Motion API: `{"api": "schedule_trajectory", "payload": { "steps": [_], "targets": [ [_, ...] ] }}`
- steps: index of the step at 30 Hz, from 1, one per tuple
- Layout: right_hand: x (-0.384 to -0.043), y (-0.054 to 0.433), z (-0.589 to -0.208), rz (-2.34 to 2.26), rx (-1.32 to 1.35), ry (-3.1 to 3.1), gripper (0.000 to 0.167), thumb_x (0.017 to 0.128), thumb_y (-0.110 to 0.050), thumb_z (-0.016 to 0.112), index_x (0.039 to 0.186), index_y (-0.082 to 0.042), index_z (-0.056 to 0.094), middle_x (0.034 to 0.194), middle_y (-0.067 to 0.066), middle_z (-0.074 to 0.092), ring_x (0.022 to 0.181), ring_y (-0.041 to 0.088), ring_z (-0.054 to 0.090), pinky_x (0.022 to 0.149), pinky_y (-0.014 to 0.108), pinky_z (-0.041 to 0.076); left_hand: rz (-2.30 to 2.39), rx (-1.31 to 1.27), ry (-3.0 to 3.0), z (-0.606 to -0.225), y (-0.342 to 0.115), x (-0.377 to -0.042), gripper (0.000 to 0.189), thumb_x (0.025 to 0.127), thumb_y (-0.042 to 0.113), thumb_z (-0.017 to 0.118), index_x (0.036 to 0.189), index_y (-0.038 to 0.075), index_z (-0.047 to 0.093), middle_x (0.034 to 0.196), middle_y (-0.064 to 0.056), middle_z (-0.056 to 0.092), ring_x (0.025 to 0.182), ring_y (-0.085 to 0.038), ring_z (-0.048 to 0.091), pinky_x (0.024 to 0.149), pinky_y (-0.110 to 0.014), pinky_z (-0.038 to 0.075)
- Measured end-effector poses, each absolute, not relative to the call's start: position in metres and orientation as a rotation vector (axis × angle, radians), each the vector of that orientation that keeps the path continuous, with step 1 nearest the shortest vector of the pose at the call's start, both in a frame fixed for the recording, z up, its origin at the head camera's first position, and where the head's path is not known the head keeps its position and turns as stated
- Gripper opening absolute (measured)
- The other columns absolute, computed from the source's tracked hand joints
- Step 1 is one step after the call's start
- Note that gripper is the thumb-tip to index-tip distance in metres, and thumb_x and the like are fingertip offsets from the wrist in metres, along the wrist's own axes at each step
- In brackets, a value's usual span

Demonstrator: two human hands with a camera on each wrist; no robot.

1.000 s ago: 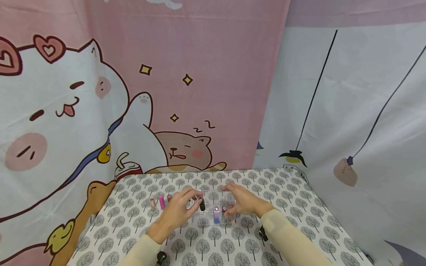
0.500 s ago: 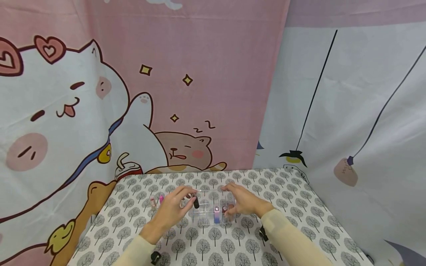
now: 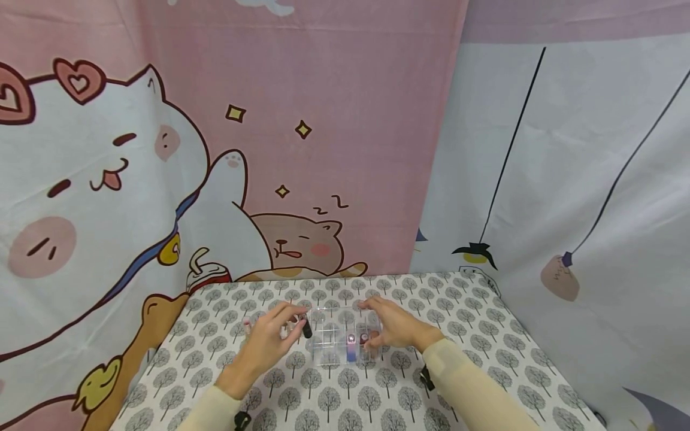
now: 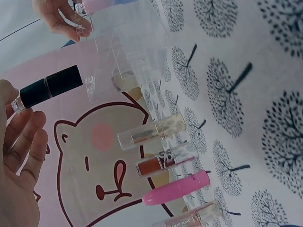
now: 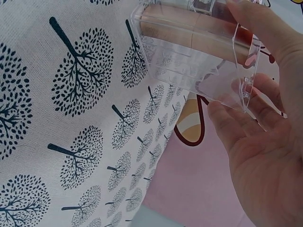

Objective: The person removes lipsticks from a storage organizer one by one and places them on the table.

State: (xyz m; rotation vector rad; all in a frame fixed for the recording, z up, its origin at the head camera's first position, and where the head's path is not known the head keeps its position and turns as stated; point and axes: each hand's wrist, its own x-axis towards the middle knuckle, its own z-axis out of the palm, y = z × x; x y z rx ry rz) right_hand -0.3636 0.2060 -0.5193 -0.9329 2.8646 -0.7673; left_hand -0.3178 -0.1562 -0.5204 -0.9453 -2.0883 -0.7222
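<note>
My left hand (image 3: 272, 335) pinches a black lipstick tube (image 4: 52, 87) by its clear end, thumb against fingertips. In the head view the tube hangs tilted just left of a clear plastic lipstick organizer (image 3: 330, 361), apart from it. With thumb and fingers at its right end, my right hand (image 3: 396, 326) holds the organizer. Several tubes stand in its right part: a blue-purple tube (image 3: 351, 348), a dark red-topped one (image 3: 364, 339) and a copper-coloured tube (image 5: 196, 30). The compartments on the left side look bare.
Left of the organizer, several tubes stand on the tree-print cloth (image 3: 345, 395): a clear gold-toned tube (image 4: 151, 133), a red-brown one (image 4: 165, 160), a bright pink one (image 4: 176, 188) and a pale clear one (image 4: 191, 218). A cartoon-print curtain (image 3: 350, 149) hangs behind.
My left hand has moved left with the black lipstick tube, from over the organizer to beyond its left side. The right hand and the organizer have stayed in place.
</note>
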Motion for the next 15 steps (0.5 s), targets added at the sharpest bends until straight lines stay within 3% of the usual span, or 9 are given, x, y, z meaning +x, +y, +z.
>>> {"api": "schedule_trajectory", "payload": {
  "steps": [10, 15],
  "targets": [
    [-0.365, 0.206, -0.520, -0.782, -0.914, 2.858, 0.102, 0.084, -0.036, 0.106, 0.169, -0.013, 0.055, 0.176, 0.013, 0.058, 0.165, 0.044, 0.053, 0.140, 0.070, 0.043, -0.702, -0.905, -2.118, -0.523, -0.169, -0.320, 0.032, 0.096, 0.002, 0.091, 0.127, 0.007, 0.082, 0.114, -0.004, 0.082, 0.088, -0.014, 0.080, 0.079, -0.009, 0.063],
    [-0.364, 0.206, -0.520, -0.785, -0.935, 2.858, 0.102, 0.083, -0.036, 0.107, 0.168, -0.012, 0.056, 0.175, 0.016, 0.058, 0.164, 0.045, 0.054, 0.139, 0.071, 0.043, -0.694, -0.882, -2.132, -0.529, -0.175, -0.322, 0.031, 0.096, 0.001, 0.090, 0.126, 0.008, 0.081, 0.111, -0.004, 0.081, 0.088, -0.015, 0.079, 0.076, -0.019, 0.068]
  ]
}}
